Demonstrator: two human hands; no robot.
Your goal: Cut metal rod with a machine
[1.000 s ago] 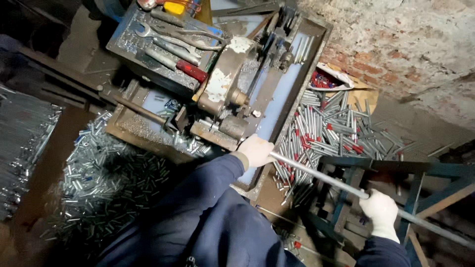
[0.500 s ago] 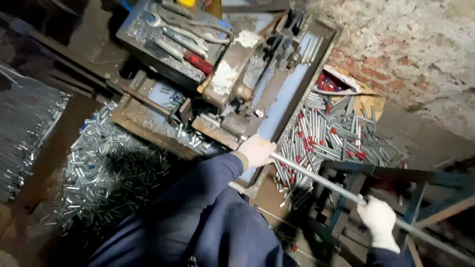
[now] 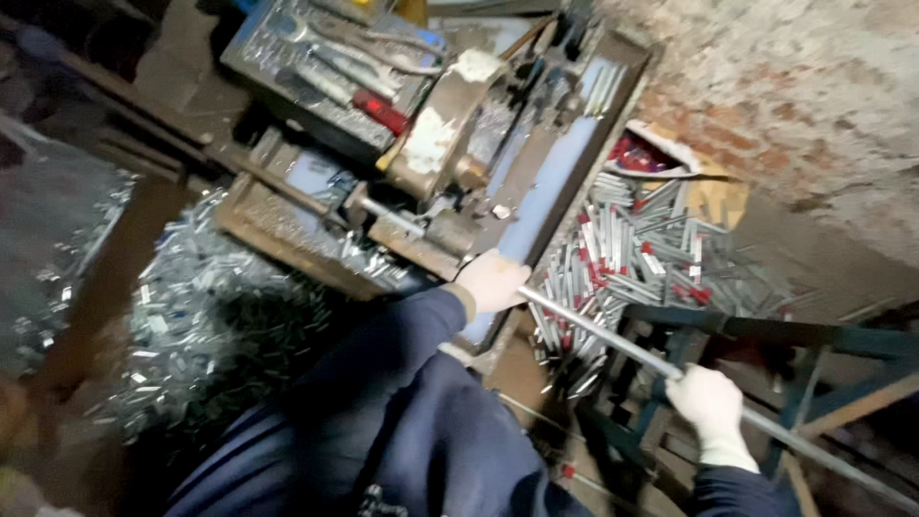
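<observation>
Where the machine [image 3: 459,172] stands far centre, a long rod [image 3: 613,337] runs from it to near right; left hand [image 3: 491,280] and right hand [image 3: 706,402], gloved, fingers closed around it. Cut tubes [image 3: 641,249] heaped right.

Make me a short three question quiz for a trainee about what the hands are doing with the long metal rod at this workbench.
1. True or false: both gloved hands grip the long thin grey metal rod.
2. Which hand is nearer the worn grey metal cutting machine: A left, B right?
3. What lies heaped beside the brick wall?

Key:
1. True: left hand and right hand both hold it.
2. A.
3. Short grey metal tube pieces with red ends.
</observation>
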